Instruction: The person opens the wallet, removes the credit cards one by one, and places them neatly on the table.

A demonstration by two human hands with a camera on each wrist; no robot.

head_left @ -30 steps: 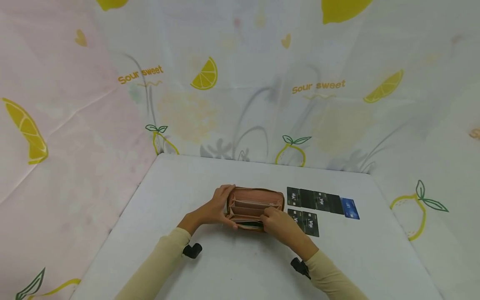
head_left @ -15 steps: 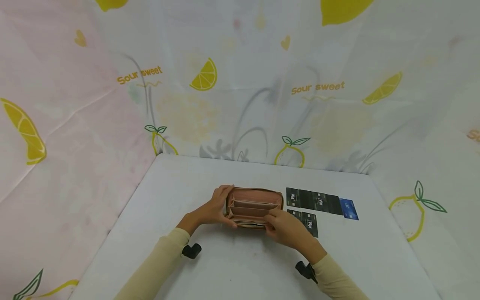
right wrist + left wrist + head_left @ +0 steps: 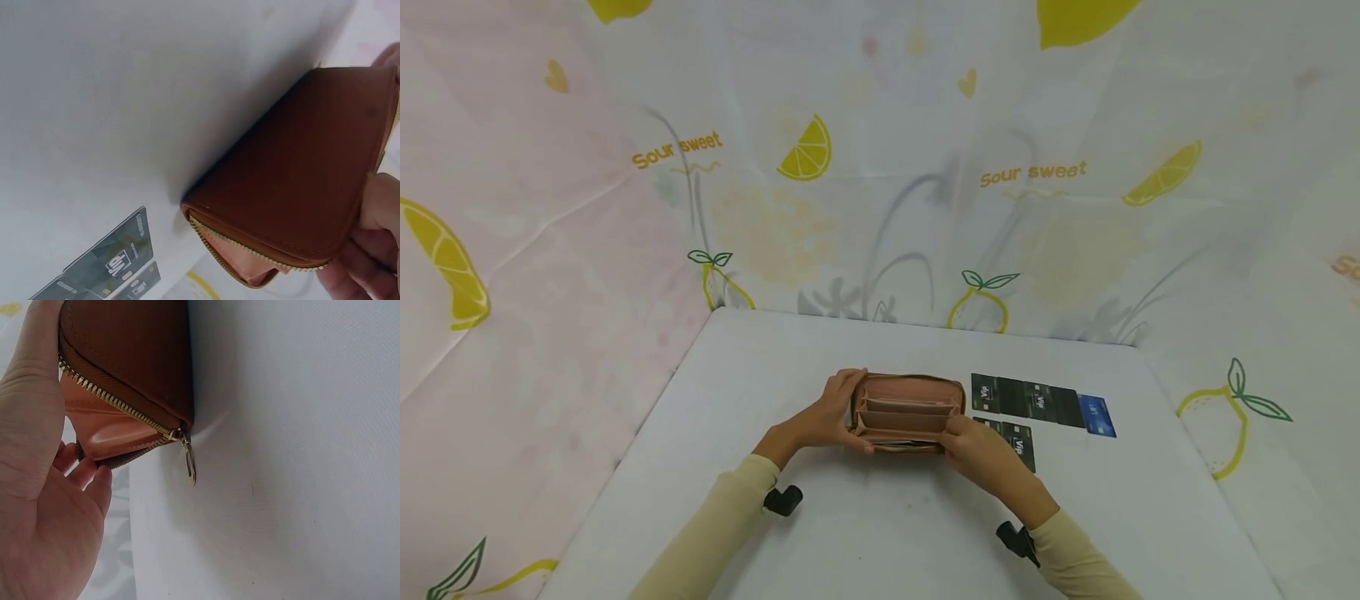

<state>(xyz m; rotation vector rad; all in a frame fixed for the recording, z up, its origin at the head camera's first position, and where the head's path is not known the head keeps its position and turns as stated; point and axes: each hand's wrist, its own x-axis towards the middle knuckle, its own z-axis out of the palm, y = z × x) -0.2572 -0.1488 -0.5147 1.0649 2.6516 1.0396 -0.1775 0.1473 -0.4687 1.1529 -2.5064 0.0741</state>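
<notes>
A brown zip-around wallet (image 3: pixel 910 389) stands unzipped on the table with its pink-tan compartments facing up. My left hand (image 3: pixel 827 417) grips its left end, thumb at the front panel and fingers at the back one. At the right end of the front edge, my right hand (image 3: pixel 985 450) pinches the wallet, fingers inside the rim and thumb against the outer face. Thin edges of something show in the front pocket. In the left wrist view a metal zip pull (image 3: pixel 189 462) dangles at the corner. The smooth brown front panel (image 3: pixel 300 162) fills much of the right wrist view.
To the right of the wallet lies an overlapping row of black cards (image 3: pixel 1013 397), ending in a blue card (image 3: pixel 1097 415). Two more black VIP cards (image 3: pixel 1019 442) lie in front of them, partly behind my right hand. A lemon-print cloth (image 3: pixel 880 167) surrounds the white table (image 3: pixel 865 533).
My right hand has slid to the right along the wallet's front edge. The front pocket, earlier spread with dark green showing, is now narrower. My left hand has kept its place.
</notes>
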